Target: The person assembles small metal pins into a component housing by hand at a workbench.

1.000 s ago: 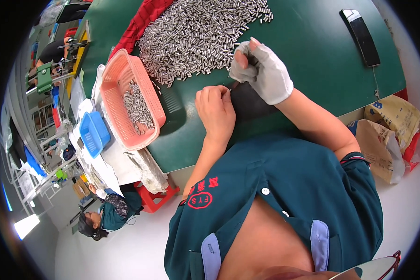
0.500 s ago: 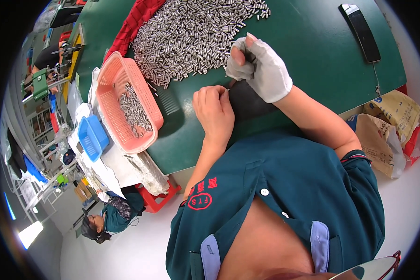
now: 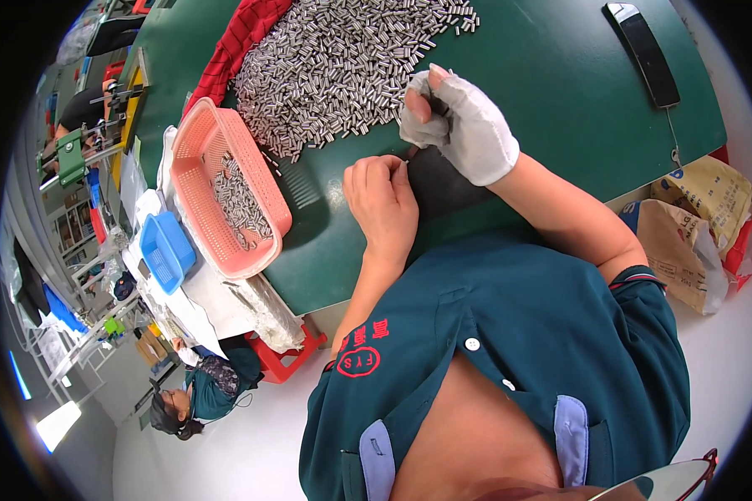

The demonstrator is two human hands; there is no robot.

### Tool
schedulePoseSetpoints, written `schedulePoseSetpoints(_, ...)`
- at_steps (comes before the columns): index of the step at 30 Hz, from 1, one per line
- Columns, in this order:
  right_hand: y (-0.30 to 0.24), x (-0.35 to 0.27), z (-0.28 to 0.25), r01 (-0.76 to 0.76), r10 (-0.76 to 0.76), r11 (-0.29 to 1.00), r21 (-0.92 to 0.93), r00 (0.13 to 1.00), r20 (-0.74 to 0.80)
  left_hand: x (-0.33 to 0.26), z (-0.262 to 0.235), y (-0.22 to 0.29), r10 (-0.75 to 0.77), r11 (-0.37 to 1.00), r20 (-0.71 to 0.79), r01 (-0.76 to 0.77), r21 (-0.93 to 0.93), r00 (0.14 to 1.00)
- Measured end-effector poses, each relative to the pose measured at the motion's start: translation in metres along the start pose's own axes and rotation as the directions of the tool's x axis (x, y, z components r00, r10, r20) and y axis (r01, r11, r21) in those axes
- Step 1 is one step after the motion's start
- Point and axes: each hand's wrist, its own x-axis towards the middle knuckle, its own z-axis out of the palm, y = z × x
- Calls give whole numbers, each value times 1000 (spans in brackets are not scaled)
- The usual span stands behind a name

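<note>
My left hand [image 3: 382,200], bare, rests at the near side of the green table [image 3: 551,108] with its fingers curled in. Anything inside it is hidden. Just to its right lies a dark pad [image 3: 447,182], partly under my right hand [image 3: 468,129]. That hand wears a white glove with bare thumb and fingertips, which are bent together; what they pinch, if anything, is too small to make out. Beyond both hands spreads a big heap of short silvery metal pins [image 3: 334,63]. A pink basket [image 3: 271,188] left of my left hand contains more pins [image 3: 238,196].
Red checked cloth [image 3: 230,50] borders the heap. A small blue tray [image 3: 165,250] stands beyond the basket. At far right lies a dark phone-like device [image 3: 647,63] on a cord. Paper bags [image 3: 685,242] stand off the table's right edge. Another person [image 3: 213,380] works at lower left.
My right hand has shifted very slightly left and down in the picture, its fingers still bent together. The left hand stays in place. The other person's hand has come more into view.
</note>
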Motion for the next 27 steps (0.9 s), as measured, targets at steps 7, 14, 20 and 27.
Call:
schedulePoseSetpoints(7, -2, -1, -5, -2, 0, 999, 34, 998, 68, 1, -1, 1, 3, 1000, -4, -3, 3, 1000)
schedulePoseSetpoints(14, 0, 0, -2, -13, 12, 999, 45, 1000, 21, 2, 0, -1, -11, 1000, 0, 11, -1, 1000)
schedulePoseSetpoints(20, 7, -5, 7, 45, -47, 995, -90, 999, -24, 2, -4, 0, 48, 999, -41, -46, 28, 998)
schedulePoseSetpoints(27, 2, -8, 0, 58, -54, 995, -86, 997, 49, 16, -60, -24, 0, 966, -281, 73, 248, 960)
